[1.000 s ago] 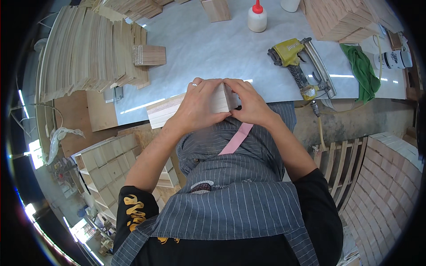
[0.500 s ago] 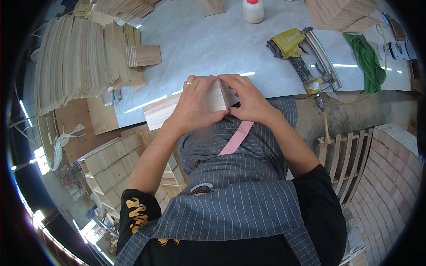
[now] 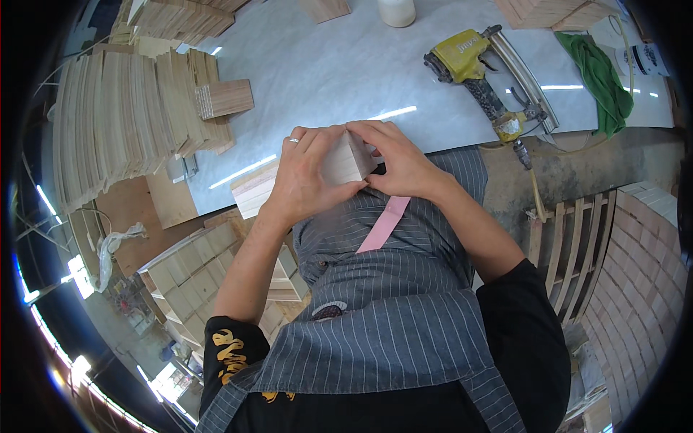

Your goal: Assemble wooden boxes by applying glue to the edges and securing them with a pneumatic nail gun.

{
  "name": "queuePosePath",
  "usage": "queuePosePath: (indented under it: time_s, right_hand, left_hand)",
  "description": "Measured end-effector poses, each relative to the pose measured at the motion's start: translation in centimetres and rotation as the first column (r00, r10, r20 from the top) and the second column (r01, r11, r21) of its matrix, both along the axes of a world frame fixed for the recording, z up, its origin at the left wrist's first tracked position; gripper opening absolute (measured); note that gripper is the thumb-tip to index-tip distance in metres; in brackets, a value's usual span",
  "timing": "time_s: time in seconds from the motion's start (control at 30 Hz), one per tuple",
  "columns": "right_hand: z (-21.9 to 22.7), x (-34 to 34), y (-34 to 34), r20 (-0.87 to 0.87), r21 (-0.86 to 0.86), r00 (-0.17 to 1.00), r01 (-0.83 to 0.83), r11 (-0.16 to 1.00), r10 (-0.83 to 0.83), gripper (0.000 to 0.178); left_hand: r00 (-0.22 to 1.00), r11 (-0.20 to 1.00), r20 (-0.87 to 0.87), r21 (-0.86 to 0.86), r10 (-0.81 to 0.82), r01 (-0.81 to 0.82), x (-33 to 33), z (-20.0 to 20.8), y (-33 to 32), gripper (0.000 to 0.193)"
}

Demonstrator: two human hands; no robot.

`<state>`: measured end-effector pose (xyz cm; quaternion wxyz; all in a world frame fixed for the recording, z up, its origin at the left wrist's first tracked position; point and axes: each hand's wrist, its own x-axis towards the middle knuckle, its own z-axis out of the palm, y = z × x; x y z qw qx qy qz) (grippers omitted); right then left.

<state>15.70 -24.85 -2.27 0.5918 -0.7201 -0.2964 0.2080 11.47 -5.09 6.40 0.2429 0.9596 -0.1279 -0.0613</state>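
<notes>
At the near edge of the table, my left hand (image 3: 299, 173) is closed round a long pale wooden board (image 3: 253, 191), which sticks out to its left. My right hand (image 3: 404, 164) pinches a short wooden board (image 3: 361, 155) by its edges. The two boards meet at an upright corner between my hands, with both thumbs on the near side and fingertips at the far edge. My fingers partly cover the joint, so I cannot tell whether the boards are fastened.
A yellow nail gun (image 3: 462, 58) with a hose lies to the right, beside a green cloth (image 3: 595, 83). Thin boards (image 3: 108, 123) stand stacked at the left, near a short jointed board (image 3: 225, 99). A white bottle (image 3: 396, 11) stands at the back. Wooden boxes (image 3: 191, 270) are below left.
The view has shifted slightly, so the table's things sit a little differently in the picture. Both hands keep their hold on the boards at the corner.
</notes>
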Motion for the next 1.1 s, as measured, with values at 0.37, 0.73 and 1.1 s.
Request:
queuePosePath:
  time_s: [0.37,0.73,1.1]
  right_hand:
    - [0.46,0.17,-0.17,-0.041,0.013,0.999,-0.014,1.0,0.014,0.084]
    - [0.25,0.23,-0.24,-0.019,0.005,1.0,-0.014,1.0,0.014,0.084]
    - [-0.11,0.19,-0.44,-0.064,0.033,0.998,-0.014,0.999,0.016,0.083]
  left_hand:
    - [0.999,0.998,0.019,-0.033,0.048,-0.047,-0.28,-0.61,-0.13,0.081]
    - [0.999,0.999,-0.023,0.011,0.049,-0.049,-0.2,-0.22,-0.17,0.081]
    - [0.999,0.997,0.019,-0.074,0.037,-0.036,-0.16,-0.84,-0.24,0.081]
